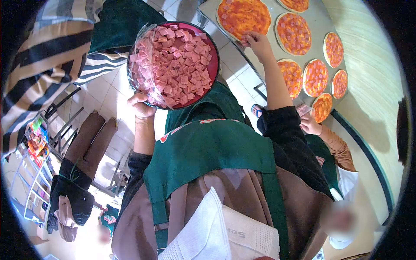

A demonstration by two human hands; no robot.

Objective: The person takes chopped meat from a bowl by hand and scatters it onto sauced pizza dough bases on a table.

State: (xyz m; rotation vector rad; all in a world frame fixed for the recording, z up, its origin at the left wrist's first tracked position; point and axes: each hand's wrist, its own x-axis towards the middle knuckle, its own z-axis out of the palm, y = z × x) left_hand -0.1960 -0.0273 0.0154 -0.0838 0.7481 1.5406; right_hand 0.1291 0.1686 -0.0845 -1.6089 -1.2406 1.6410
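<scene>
Past white mask (199, 227), gripping bowl (214, 67) one-sidedly in left fingers (138, 99), could spill diced meat (182, 65), can't tell grasp of right fingers (248, 40).

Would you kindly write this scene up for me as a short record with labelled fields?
Left hand: grips the bowl at its lower left rim
Bowl: dark outside, red inside; clear plastic wrap over its left part
Contents: many pink square-cut pieces
Right hand: at the lower edge of the large sauced base; whether it holds anything is unclear
Table: eight sauced bases in view, one cut off at the top
Nearby: another person's hand beside the lowest base
</scene>
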